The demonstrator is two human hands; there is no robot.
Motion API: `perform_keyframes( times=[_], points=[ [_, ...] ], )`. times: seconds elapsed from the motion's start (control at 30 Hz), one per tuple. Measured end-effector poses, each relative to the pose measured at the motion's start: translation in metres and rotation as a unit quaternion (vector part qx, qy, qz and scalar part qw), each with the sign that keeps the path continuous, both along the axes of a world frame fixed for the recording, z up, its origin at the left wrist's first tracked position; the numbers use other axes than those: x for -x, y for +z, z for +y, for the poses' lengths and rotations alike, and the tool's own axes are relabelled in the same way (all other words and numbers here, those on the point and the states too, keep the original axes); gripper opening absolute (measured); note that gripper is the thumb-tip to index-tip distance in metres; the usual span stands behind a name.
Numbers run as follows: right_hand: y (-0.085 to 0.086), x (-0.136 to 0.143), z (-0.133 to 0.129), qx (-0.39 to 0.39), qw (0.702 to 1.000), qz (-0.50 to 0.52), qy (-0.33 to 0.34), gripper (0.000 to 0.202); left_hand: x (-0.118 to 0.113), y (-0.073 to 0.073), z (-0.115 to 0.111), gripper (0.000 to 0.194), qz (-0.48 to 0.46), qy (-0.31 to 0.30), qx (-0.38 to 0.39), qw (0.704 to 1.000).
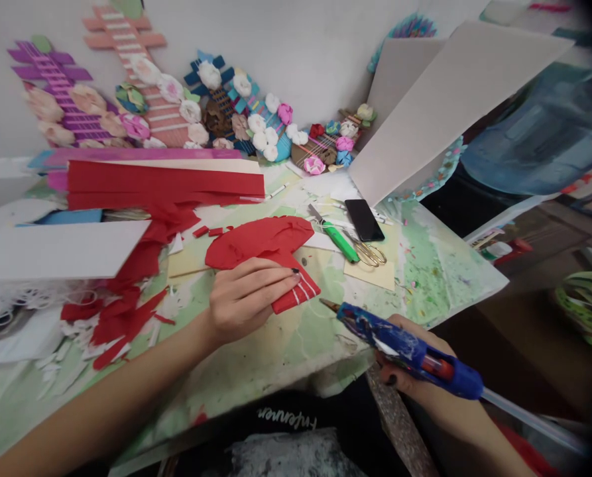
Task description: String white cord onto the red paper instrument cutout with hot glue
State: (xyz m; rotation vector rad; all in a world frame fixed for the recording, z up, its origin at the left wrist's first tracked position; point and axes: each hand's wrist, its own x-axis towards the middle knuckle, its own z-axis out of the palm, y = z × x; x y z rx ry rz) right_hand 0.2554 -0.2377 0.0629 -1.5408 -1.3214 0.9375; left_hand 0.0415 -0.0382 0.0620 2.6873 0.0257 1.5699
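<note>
A red crepe-paper-covered shape (256, 238), with a rounded body and a short arm, lies on the table before me. My left hand (243, 291) grips its arm, fingers together on top and thumb hidden. White stripes cross the arm's end beyond my fingertips. In my right hand (410, 358) is a blue hot glue gun (400, 341), its grip wrapped by my fingers. A clear glue stick (529, 417) sticks out of its back. The nozzle points at the striped end, a small gap apart from it.
Behind the shape lie a green-handled knife (340, 242), gold-handled scissors (370, 253) and a black phone (364, 220). Red paper strips (166, 182) and scraps (121, 318) cover the left side. Flower-decorated guitar shapes (161, 112) lean on the wall; grey board (455, 99) stands right.
</note>
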Motion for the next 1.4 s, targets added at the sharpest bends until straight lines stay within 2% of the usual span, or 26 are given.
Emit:
perform_keyframes(
  times=[0.13, 0.27, 0.37, 0.5, 0.63, 0.77, 1.0, 1.23, 1.4],
  points=[
    [-0.006, -0.021, -0.004, -0.047, 0.984, -0.106, -0.132, 0.022, -0.001, -0.002, 0.001, 0.013, -0.008, 0.004, -0.003, 1.000],
    [-0.007, -0.042, -0.001, -0.065, 0.938, -0.206, -0.271, 0.028, -0.001, -0.002, 0.001, 0.015, -0.001, 0.000, -0.023, 1.000],
    [-0.013, -0.064, 0.002, -0.039, 0.904, -0.269, -0.330, 0.032, 0.000, -0.003, 0.002, 0.017, 0.008, -0.007, -0.037, 0.999],
    [-0.035, -0.109, 0.009, 0.023, 0.853, -0.338, -0.397, 0.040, 0.002, -0.006, 0.002, 0.020, 0.019, -0.020, -0.049, 0.998],
    [-0.056, -0.150, 0.015, 0.139, 0.810, -0.402, -0.405, 0.040, 0.002, -0.003, 0.002, 0.018, 0.031, -0.010, -0.058, 0.998],
    [-0.066, -0.167, 0.014, 0.211, 0.790, -0.422, -0.392, 0.041, 0.002, 0.001, 0.000, 0.016, 0.026, -0.003, -0.062, 0.998],
    [-0.080, -0.172, 0.011, 0.214, 0.792, -0.419, -0.389, 0.041, 0.001, -0.005, 0.000, 0.018, -0.005, 0.005, -0.030, 1.000],
    [-0.079, -0.172, 0.014, 0.245, 0.785, -0.418, -0.387, 0.041, 0.003, -0.006, 0.002, 0.015, 0.020, -0.035, -0.002, 0.999],
    [-0.080, -0.172, 0.014, 0.238, 0.786, -0.423, -0.383, 0.040, 0.002, -0.006, 0.003, 0.019, 0.036, -0.044, 0.003, 0.998]
  ],
)
